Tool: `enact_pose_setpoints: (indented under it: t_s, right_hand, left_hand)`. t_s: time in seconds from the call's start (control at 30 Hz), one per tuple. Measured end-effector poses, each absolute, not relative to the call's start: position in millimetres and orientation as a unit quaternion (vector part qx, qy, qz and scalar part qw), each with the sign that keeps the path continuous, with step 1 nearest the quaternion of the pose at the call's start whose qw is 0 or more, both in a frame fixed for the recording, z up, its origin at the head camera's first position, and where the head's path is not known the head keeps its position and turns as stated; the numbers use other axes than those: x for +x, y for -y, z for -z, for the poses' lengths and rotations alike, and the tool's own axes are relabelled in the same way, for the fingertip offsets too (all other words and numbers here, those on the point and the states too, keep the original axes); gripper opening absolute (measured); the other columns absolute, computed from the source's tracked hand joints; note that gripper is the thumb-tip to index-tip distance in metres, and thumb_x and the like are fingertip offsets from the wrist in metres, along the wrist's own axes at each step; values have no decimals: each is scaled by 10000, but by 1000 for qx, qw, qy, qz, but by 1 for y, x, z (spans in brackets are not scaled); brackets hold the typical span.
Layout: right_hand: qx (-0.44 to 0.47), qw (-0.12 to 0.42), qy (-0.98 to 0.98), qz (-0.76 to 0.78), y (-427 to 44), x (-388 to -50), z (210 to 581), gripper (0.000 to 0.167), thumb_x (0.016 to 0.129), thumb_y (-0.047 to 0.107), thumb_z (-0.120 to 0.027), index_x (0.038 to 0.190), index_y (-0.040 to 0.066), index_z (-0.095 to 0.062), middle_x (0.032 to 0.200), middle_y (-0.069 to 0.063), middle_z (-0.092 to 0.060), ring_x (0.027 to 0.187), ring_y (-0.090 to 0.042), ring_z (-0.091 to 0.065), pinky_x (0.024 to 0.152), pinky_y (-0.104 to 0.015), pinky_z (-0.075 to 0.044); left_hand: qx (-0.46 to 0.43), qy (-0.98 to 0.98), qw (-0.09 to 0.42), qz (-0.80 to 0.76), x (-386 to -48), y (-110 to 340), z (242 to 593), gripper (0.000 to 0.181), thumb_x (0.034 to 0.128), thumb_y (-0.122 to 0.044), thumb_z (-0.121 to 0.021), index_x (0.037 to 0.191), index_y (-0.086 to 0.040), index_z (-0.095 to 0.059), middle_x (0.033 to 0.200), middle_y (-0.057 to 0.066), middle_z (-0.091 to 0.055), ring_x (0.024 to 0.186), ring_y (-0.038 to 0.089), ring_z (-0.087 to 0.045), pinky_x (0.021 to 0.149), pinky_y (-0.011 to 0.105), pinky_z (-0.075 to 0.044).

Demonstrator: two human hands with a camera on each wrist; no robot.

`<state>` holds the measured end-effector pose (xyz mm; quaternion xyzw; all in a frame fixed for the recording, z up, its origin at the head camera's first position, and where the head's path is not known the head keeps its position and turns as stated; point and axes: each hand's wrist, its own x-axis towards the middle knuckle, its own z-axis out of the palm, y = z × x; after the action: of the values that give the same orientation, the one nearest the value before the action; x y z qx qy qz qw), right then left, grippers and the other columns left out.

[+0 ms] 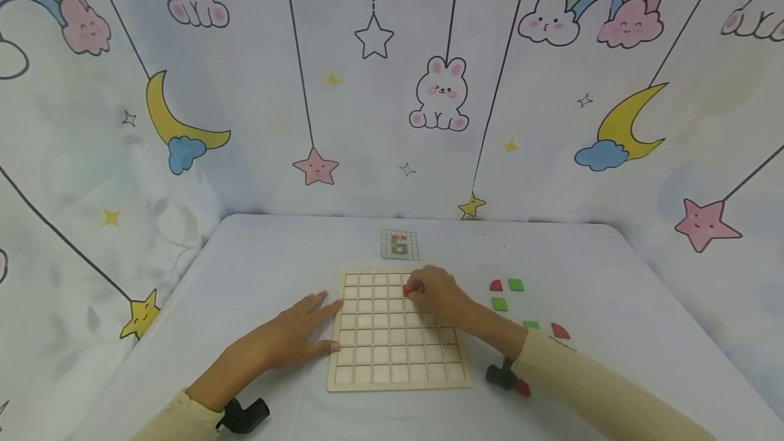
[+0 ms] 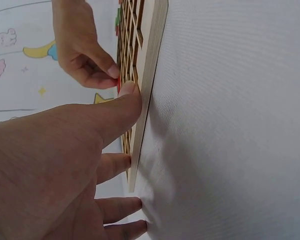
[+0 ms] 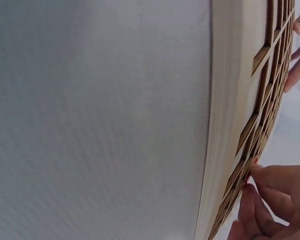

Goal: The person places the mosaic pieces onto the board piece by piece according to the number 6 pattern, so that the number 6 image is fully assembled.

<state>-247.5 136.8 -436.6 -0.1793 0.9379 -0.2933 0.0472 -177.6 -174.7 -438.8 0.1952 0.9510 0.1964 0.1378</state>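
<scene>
A square wooden grid board lies flat on the white table, its cells framed by raised strips. My right hand pinches a small red piece over a cell near the board's far edge; the fingers hide most of it. In the right wrist view only a red sliver shows between thumb and fingertips. My left hand touches the board's left edge with thumb and a finger, fingers spread; in the left wrist view its thumb rests on the rim and two fingers lie beyond it on the cloth.
A small card with a red and green pattern on a grid lies behind the board. To the right are green squares and red quarter-round pieces; another red piece lies beside the right wrist camera.
</scene>
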Motion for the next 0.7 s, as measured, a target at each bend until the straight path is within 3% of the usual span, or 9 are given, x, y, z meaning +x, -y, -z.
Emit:
enact_pose_setpoints:
  t_s: [0.27,0.4,0.7]
  right_hand:
    - [-169,55,-938,299,-149,-249,436,90,993,106,-732,1066,120,-782,1085,-21,-686,996,-180,-635,940,-427,-575]
    - [-146,48,-940,304,-164,-252,436,96,990,129,-736,1078,130,-774,1090,-30,-680,1009,-190,-643,934,-431,-579]
    - [-142,18,-946,290,-227,-255,426,342,989,142,-744,1305,36,-668,1184,-120,-692,1099,-283,-663,934,-462,-589]
  left_hand:
    - [198,-950,138,-198,-177,174,436,829,972,-590,-689,1650,-222,-388,1716,211,-281,1574,482,-256,1204,707,-306]
    - [199,-951,137,-193,-178,175,438,826,973,-589,-689,1649,-221,-391,1714,214,-285,1574,481,-259,1207,699,-310]
    - [205,-948,137,-201,-179,174,438,833,970,-590,-691,1646,-205,-395,1707,235,-285,1566,500,-260,1203,707,-307]
